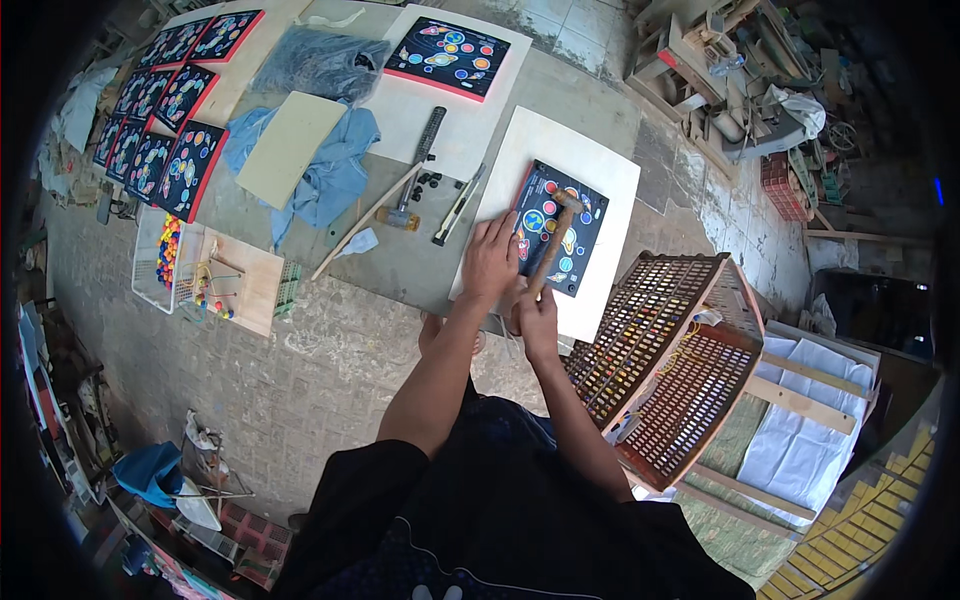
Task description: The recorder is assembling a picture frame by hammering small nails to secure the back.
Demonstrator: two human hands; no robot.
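On a white sheet (612, 240) lies a black board printed with coloured planets (590, 228), a red edge along its left side. My left hand (490, 258) is at that edge, fingers bent and pressed against the board. With fingers wrapped round the lower end of its wooden handle, my right hand (537, 322) holds a hammer (550, 245). The hammer's head is over the board's upper middle; whether it touches cannot be seen. Small dark round pieces sit at some board corners.
Left of the sheet lie a cutter knife (458, 208), small black pieces (428, 180), a yellow-handled screwdriver (398, 218), a stick (365, 222) and a black rasp-like tool (430, 133). Similar boards (190, 160) fill the table's far left. Brown plastic crates (650, 330) stand close on my right.
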